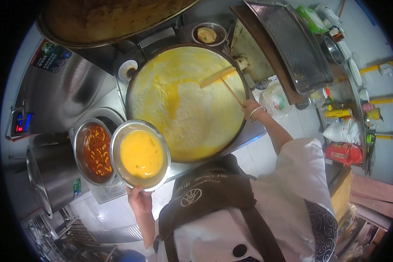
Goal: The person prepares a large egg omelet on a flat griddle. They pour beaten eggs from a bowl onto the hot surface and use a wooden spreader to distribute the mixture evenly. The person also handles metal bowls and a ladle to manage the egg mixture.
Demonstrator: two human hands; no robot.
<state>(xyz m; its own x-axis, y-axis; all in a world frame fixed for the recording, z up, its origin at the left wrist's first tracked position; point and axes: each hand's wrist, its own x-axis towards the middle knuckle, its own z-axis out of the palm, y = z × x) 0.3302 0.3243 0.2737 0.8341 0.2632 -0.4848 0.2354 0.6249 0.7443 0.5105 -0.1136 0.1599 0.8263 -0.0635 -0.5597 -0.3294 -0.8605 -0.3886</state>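
Note:
A large round griddle carries a thin, pale crepe that spreads almost to its rim, streaked with yellow egg. My right hand is closed around the stick of a wooden batter spreader, whose flat blade lies on the crepe's far right part. At the griddle's near left edge, my left hand grips the near rim of a steel bowl. The bowl holds beaten egg and is tilted.
Left of the egg bowl is a bowl of red sauce, with a tall steel pot beyond it. Behind the griddle are a small cup and a bowl of pale paste. A perforated tray and crowded shelf stand right.

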